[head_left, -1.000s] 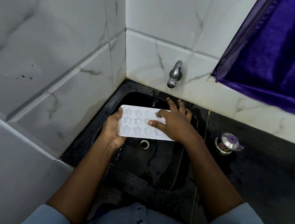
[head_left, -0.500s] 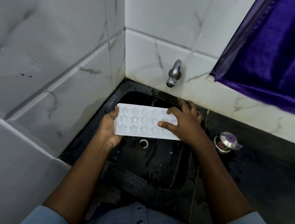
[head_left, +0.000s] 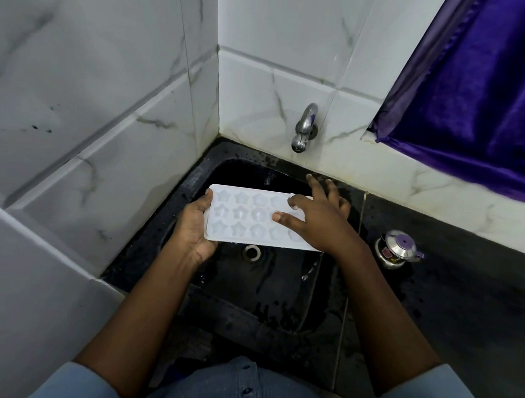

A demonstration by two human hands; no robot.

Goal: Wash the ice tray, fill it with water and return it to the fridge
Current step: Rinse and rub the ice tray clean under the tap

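Hovering level over the black sink (head_left: 266, 288), the white ice tray (head_left: 247, 218) with star-shaped moulds sits just above the drain (head_left: 251, 252) and in front of the wall tap (head_left: 304, 129). The left hand (head_left: 193, 227) grasps its left short end, fingers (head_left: 205, 201) curled round the edge. The right hand (head_left: 319, 223) lies on the tray's right part, fingers (head_left: 285, 218) straight and spread, grasping nothing. A small lidded steel pot (head_left: 395, 248) stands on the dark wet table (head_left: 468, 296), below a purple curtain (head_left: 486, 91).
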